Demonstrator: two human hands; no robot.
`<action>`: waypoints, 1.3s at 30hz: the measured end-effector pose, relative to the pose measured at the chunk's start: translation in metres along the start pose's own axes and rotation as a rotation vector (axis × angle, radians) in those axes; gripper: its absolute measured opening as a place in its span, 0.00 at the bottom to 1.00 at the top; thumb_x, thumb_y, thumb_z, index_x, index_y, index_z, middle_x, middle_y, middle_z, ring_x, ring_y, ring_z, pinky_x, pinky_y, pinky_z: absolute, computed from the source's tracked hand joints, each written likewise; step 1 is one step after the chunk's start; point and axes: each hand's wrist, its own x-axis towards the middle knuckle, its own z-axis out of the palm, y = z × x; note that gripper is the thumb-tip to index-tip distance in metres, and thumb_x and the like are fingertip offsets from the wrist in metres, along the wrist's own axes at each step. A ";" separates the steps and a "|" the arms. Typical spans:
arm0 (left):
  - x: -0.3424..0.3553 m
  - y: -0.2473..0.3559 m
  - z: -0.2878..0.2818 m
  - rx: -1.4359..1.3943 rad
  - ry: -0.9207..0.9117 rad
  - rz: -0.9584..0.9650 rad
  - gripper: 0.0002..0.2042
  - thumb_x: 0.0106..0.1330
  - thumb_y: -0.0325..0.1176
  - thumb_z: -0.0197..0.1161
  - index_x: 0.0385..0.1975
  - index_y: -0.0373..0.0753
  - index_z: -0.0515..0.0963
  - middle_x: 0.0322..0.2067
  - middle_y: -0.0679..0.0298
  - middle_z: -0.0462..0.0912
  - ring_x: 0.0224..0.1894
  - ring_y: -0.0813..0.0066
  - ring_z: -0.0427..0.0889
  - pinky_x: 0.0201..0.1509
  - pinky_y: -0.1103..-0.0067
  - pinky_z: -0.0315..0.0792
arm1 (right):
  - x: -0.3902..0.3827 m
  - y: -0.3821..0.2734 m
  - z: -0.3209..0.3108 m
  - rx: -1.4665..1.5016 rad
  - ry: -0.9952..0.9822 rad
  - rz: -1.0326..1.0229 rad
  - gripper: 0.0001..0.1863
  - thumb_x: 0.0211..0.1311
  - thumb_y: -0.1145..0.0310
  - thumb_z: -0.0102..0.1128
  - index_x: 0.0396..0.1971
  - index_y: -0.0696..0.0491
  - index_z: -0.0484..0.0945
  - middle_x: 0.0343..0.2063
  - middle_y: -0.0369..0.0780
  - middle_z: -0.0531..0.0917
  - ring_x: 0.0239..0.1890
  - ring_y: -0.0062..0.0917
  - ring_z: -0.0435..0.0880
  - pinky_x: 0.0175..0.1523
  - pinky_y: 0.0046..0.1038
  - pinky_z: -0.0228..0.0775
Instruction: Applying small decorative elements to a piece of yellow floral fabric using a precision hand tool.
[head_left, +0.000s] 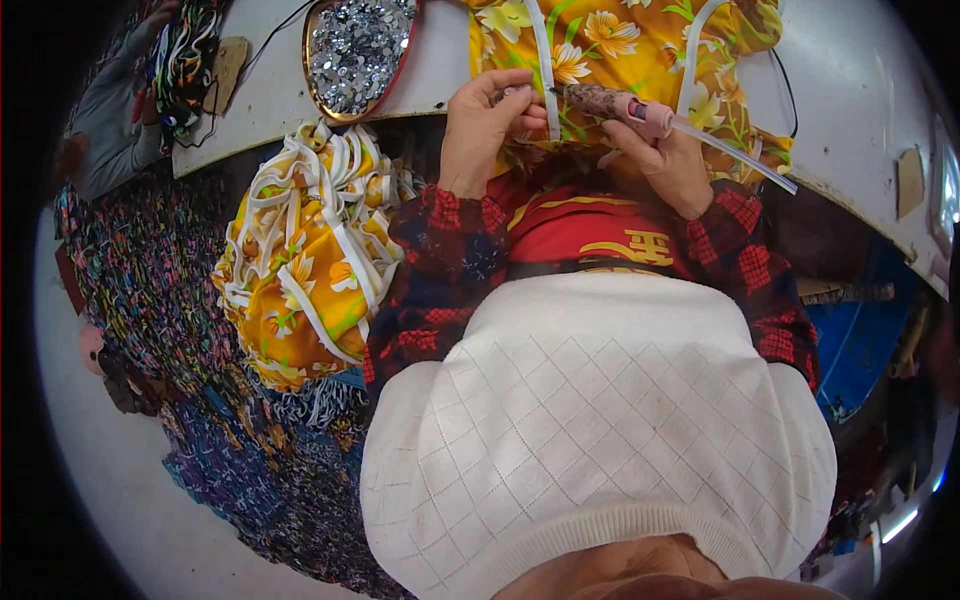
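Note:
My right hand (665,165) is wrapped round a pink hot glue gun (650,118) with a dark-stained front. A clear glue stick (735,153) juts from its back end toward the right. The gun's nozzle points left at my left hand (485,130), whose thumb and fingers are pinched together close to the tip. Whatever lies in that pinch is too small to make out. Beneath both hands, yellow floral fabric (610,40) with white trim strips spreads over the table edge and hangs toward my lap.
A gold- and red-rimmed tray (411,52) of shiny clear gems stands at the back left of the white table (450,50). Beside my left arm is a bundled yellow floral cloth (300,270). A large dark multicoloured heap (150,270) lies further left, near another person's sleeve (115,140).

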 end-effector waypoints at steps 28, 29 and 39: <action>0.014 0.010 -0.008 -0.450 0.030 -0.034 0.10 0.65 0.32 0.50 0.41 0.33 0.68 0.25 0.66 0.69 0.21 0.85 0.66 0.13 0.91 0.55 | 0.028 -0.017 -0.005 0.063 0.077 -0.015 0.13 0.54 0.66 0.59 0.32 0.61 0.75 0.24 0.39 0.80 0.27 0.22 0.79 0.30 0.23 0.69; 0.013 0.009 -0.006 -0.362 0.024 -0.061 0.10 0.65 0.32 0.51 0.42 0.33 0.68 0.25 0.67 0.69 0.21 0.86 0.65 0.14 0.91 0.55 | 0.033 -0.017 -0.004 -0.003 0.071 -0.056 0.13 0.54 0.65 0.59 0.33 0.61 0.75 0.24 0.40 0.80 0.27 0.23 0.79 0.30 0.24 0.69; 0.022 0.020 -0.005 -0.136 -0.049 -0.055 0.11 0.63 0.29 0.53 0.42 0.31 0.71 0.27 0.65 0.75 0.25 0.83 0.74 0.23 0.90 0.71 | 0.043 -0.016 0.003 -0.187 0.106 -0.123 0.15 0.54 0.63 0.58 0.37 0.58 0.75 0.27 0.44 0.80 0.28 0.28 0.79 0.33 0.25 0.69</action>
